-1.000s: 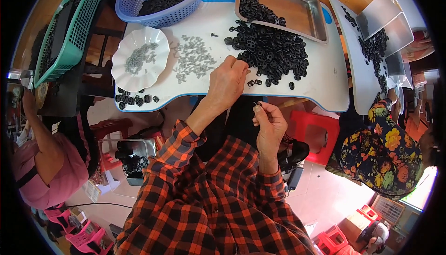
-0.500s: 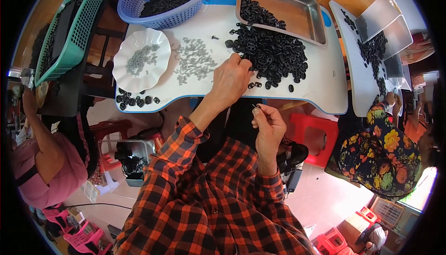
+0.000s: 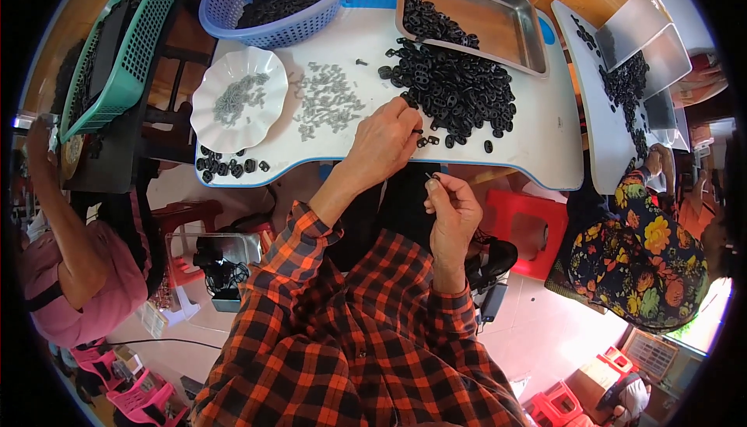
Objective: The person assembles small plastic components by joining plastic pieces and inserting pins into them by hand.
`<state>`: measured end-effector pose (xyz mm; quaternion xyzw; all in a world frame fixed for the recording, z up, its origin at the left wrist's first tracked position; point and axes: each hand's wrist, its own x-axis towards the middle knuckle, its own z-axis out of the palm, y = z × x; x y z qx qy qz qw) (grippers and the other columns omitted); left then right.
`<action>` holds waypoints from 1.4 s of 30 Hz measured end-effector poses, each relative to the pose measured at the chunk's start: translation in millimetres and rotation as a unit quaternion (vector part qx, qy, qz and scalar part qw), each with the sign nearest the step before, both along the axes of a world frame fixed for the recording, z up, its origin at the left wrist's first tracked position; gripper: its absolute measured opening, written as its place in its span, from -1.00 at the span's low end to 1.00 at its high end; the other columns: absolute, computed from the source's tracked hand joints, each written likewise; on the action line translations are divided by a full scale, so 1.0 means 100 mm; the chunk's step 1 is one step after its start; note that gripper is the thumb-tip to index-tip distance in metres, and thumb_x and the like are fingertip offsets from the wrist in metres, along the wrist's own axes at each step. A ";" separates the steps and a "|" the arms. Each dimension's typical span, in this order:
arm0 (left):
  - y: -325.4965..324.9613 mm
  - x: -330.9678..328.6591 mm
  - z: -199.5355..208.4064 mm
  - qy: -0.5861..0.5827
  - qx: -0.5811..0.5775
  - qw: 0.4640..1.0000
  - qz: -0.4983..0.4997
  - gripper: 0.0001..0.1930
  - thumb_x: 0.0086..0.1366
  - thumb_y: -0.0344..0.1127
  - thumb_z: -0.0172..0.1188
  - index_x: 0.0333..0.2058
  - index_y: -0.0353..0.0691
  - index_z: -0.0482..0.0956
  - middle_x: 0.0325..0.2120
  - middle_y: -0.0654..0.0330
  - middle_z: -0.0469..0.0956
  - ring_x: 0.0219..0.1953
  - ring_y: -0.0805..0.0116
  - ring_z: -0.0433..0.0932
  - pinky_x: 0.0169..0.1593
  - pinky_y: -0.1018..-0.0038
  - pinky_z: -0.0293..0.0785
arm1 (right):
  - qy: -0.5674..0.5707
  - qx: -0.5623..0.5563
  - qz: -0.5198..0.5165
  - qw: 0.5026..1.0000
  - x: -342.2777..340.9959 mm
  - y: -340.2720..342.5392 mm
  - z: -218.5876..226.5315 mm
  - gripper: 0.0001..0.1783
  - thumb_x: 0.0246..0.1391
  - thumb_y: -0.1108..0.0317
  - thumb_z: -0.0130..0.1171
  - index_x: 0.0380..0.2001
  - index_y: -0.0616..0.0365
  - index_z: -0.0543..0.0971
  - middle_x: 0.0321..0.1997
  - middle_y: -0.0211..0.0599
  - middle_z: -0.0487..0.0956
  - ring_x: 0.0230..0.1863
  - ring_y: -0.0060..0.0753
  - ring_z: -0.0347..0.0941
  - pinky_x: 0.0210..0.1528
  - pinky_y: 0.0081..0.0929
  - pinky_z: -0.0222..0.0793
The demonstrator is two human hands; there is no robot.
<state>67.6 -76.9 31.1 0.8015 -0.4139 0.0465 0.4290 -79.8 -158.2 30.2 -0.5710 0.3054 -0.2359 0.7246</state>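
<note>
The right hand (image 3: 451,213) is up near the chest, off the table, and its grip pinches a tiny grey pin (image 3: 430,179) between thumb and finger. That hand sits in the same spot as a second ago, with the same small pin in it. The left hand (image 3: 385,143) reaches out onto the white table (image 3: 537,147), and its fingers are curled and pressed together at the edge of the big pile of black pieces (image 3: 459,88). It is too small to tell if it has one piece in its grip. Since a second ago this hand has slid a little farther into the pile, so it looks like it is picking out the next black piece to go with the pin.

The black pieces look hard and a bit shiny, small and chunky with holes in them. Two lie loose just beside the left hand. Left of the hand is a heap of little grey pins (image 3: 327,100), thin and dull like metal. Next to that is a white plate (image 3: 204,115) with a wavy rim and more grey bits on it. Farther back sit a shiny metal tray (image 3: 537,53) and a blue basket (image 3: 226,14) full of holes, both with black pieces inside
</note>
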 end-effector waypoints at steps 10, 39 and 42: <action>0.18 -0.32 0.03 0.367 -0.202 0.906 -0.050 -0.87 0.20 -0.52 0.14 -0.25 -0.36 0.51 -0.40 0.20 0.48 -0.49 0.43 0.55 -0.46 0.53 0.51 | -0.018 -0.005 -0.005 1.000 -0.03 0.01 0.05 -0.87 0.04 0.49 0.20 -0.31 0.26 0.56 -0.45 -0.43 0.54 -0.54 -0.73 0.35 -0.48 -0.79 0.26; 0.46 -0.54 -0.11 0.569 -0.304 0.744 -0.174 -0.77 0.32 -0.39 0.05 -0.14 -0.45 0.47 -0.43 0.13 0.55 -0.46 0.47 0.58 -0.38 0.56 0.60 | -0.062 -0.038 0.010 0.997 -0.02 0.19 0.20 -0.89 0.05 0.51 0.19 -0.31 0.26 0.55 -0.48 -0.47 0.52 -0.54 -0.77 0.31 -0.47 -0.80 0.22; 0.47 -0.54 -0.17 0.553 -0.282 0.765 -0.173 -0.78 0.34 -0.36 0.03 -0.20 -0.44 0.49 -0.47 0.14 0.55 -0.50 0.46 0.57 -0.43 0.57 0.58 | -0.060 -0.033 0.012 0.998 0.00 0.20 0.20 -0.89 0.05 0.50 0.20 -0.31 0.25 0.55 -0.48 -0.48 0.51 -0.53 -0.77 0.30 -0.48 -0.79 0.22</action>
